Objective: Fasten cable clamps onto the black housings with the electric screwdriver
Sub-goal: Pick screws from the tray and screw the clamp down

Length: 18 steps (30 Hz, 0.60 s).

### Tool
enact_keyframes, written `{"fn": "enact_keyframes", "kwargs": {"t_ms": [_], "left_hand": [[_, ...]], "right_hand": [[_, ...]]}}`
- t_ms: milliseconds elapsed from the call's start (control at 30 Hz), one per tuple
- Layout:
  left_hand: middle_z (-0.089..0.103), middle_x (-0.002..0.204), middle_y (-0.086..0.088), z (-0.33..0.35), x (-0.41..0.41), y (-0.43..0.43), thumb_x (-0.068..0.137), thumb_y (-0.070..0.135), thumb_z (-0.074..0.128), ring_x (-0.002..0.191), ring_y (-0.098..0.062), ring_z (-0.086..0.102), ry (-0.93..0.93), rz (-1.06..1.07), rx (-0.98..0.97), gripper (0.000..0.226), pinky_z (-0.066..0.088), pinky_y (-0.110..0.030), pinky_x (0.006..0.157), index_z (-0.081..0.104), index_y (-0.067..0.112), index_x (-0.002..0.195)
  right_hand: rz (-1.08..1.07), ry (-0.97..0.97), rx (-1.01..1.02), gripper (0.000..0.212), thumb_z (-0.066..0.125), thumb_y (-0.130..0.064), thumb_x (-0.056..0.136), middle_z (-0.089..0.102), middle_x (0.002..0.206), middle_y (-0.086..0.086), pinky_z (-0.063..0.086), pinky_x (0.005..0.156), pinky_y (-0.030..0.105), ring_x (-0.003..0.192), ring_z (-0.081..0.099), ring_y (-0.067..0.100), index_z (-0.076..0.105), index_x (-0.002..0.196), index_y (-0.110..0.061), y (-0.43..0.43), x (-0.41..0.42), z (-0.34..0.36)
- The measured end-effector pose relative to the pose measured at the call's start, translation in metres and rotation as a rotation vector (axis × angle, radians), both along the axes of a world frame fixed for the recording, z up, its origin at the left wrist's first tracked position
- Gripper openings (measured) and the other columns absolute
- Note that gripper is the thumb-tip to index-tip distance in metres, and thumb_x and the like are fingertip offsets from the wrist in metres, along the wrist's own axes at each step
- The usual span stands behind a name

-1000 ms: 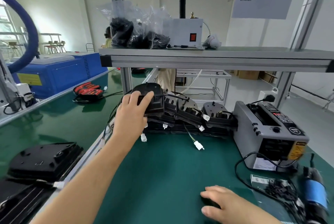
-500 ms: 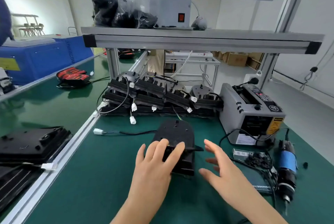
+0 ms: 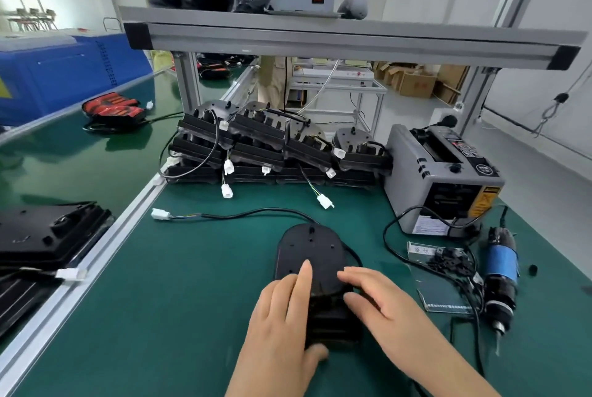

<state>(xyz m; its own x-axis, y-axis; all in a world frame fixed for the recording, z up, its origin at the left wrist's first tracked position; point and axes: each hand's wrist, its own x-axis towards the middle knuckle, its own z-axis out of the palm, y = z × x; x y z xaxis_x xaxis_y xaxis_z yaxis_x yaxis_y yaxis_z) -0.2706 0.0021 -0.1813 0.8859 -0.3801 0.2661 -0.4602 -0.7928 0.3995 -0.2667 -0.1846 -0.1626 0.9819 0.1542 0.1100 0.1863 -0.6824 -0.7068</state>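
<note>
One black housing (image 3: 312, 252) lies flat on the green mat in front of me, its cable running left to a white connector (image 3: 159, 214). My left hand (image 3: 282, 319) holds it, fingers laid over its top and thumb curled round its near end. The fingers of my right hand (image 3: 378, 297) rest, relaxed, on its right side. The electric screwdriver (image 3: 501, 268), with a blue band, lies on the mat at the right, untouched. Small black cable clamps (image 3: 448, 260) sit in a heap beside it on a clear sheet.
More black housings (image 3: 275, 149) with dangling white plugs are stacked at the back. A grey tape dispenser (image 3: 445, 172) stands at the back right, its cord looping over the mat. An aluminium shelf (image 3: 320, 40) hangs overhead. Black parts (image 3: 48, 233) lie on the left conveyor.
My left hand took a housing off the back stack and brought it down to the mat near me. My right hand moved in from the right and now touches it.
</note>
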Motion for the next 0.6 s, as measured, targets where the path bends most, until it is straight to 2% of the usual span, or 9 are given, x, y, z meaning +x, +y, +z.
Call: {"fn": "enact_keyframes", "kwargs": {"t_ms": [33,67,100,167,233,300,367,467,600], "left_hand": [[0.018,0.136,0.028,0.000,-0.001,0.004,0.064,0.050,0.076,0.122,0.013,0.010,0.037,-0.011,-0.075,0.113,0.019,0.002,0.098,-0.001,0.036,0.146],[0.008,0.130,0.036,0.000,-0.002,0.010,0.075,0.052,0.068,0.120,0.020,0.001,0.077,-0.021,-0.169,0.099,0.008,0.006,0.095,-0.003,0.040,0.143],[0.011,0.127,0.039,0.000,-0.001,0.015,0.082,0.051,0.063,0.120,0.023,0.004,0.089,-0.029,-0.239,0.083,0.007,0.006,0.094,0.009,0.040,0.144],[0.029,0.121,0.037,0.001,0.003,0.022,0.088,0.045,0.060,0.119,0.019,0.019,0.069,-0.009,-0.309,0.054,0.013,0.004,0.093,0.041,0.034,0.137],[0.039,0.113,0.034,0.006,0.007,0.022,0.088,0.042,0.060,0.116,0.014,0.028,0.064,-0.006,-0.324,0.040,0.019,0.002,0.092,0.055,0.033,0.127],[0.043,0.108,0.032,0.006,0.010,0.020,0.086,0.042,0.062,0.115,0.010,0.031,0.067,-0.021,-0.321,0.035,0.022,-0.001,0.093,0.060,0.034,0.120],[0.047,0.104,0.032,0.007,0.013,0.018,0.085,0.043,0.063,0.114,0.010,0.032,0.089,-0.025,-0.331,0.032,0.023,-0.003,0.092,0.062,0.035,0.116],[0.049,0.102,0.032,0.013,0.018,0.014,0.086,0.047,0.059,0.113,0.009,0.031,0.153,-0.035,-0.344,0.027,0.026,-0.007,0.094,0.060,0.042,0.113],[0.051,0.096,0.026,0.027,0.029,0.004,0.087,0.053,0.048,0.107,0.008,0.033,0.261,-0.052,-0.248,0.011,0.024,-0.023,0.097,0.057,0.048,0.083]], "right_hand": [[-0.005,0.005,-0.024,0.030,0.053,-0.034,0.095,0.037,0.130,-0.038,0.019,0.090,-0.007,0.116,0.026,-0.031,0.051,0.123,-0.045,-0.001,-0.001,0.000],[-0.010,0.014,-0.047,0.030,0.054,-0.036,0.094,0.036,0.129,-0.039,0.019,0.089,-0.007,0.115,0.026,-0.031,0.053,0.123,-0.045,-0.001,-0.002,0.000],[-0.015,0.019,-0.065,0.030,0.056,-0.037,0.093,0.035,0.128,-0.041,0.019,0.089,-0.007,0.113,0.026,-0.032,0.054,0.122,-0.045,-0.001,-0.003,0.000],[-0.033,0.014,-0.093,0.029,0.060,-0.041,0.090,0.033,0.123,-0.044,0.022,0.088,-0.004,0.112,0.029,-0.028,0.054,0.118,-0.048,0.002,-0.006,0.001],[-0.068,-0.041,-0.179,0.026,0.061,-0.046,0.087,0.035,0.114,-0.044,0.024,0.089,0.006,0.111,0.030,-0.015,0.056,0.112,-0.051,0.005,-0.007,0.001],[-0.120,-0.134,-0.338,0.020,0.060,-0.053,0.084,0.041,0.107,-0.039,0.023,0.087,0.023,0.110,0.029,-0.004,0.060,0.104,-0.051,0.010,-0.008,0.003],[-0.150,-0.247,-0.387,0.015,0.064,-0.053,0.081,0.052,0.099,-0.030,0.026,0.082,0.032,0.106,0.041,0.008,0.068,0.094,-0.046,0.012,-0.009,0.004],[-0.169,-0.385,-0.385,0.015,0.065,-0.048,0.071,0.061,0.082,-0.022,0.037,0.070,0.033,0.091,0.054,0.014,0.071,0.081,-0.039,0.011,-0.011,0.004],[-0.147,-0.413,-0.356,0.025,0.051,-0.054,0.078,0.060,0.080,-0.023,0.039,0.070,0.033,0.094,0.042,0.007,0.070,0.081,-0.039,0.009,-0.013,0.003]]}}
